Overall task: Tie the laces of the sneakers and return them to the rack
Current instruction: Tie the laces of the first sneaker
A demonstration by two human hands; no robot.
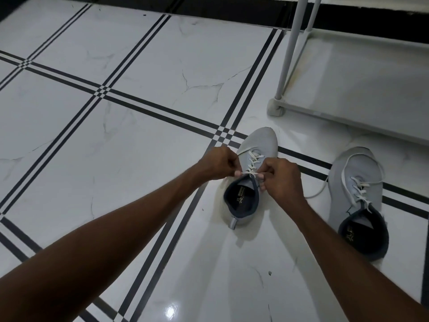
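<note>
Two pale grey sneakers with dark linings stand on the tiled floor. The left sneaker (260,145) sits in the middle, toe pointing away from me. My left hand (217,163) and my right hand (282,177) are both closed on its white laces (254,160), pinching the ends near the top eyelets and pulling them taut across the tongue. The right sneaker (357,189) stands apart to the right, its white lace (320,190) loose and trailing onto the floor. The white shoe rack (285,66) stands at the upper right.
White marble-look floor tiles (139,66) with black stripe borders spread all around. The rack's lowest shelf (362,84) and its foot (276,108) lie just beyond the sneakers. A dark wall base runs along the top edge.
</note>
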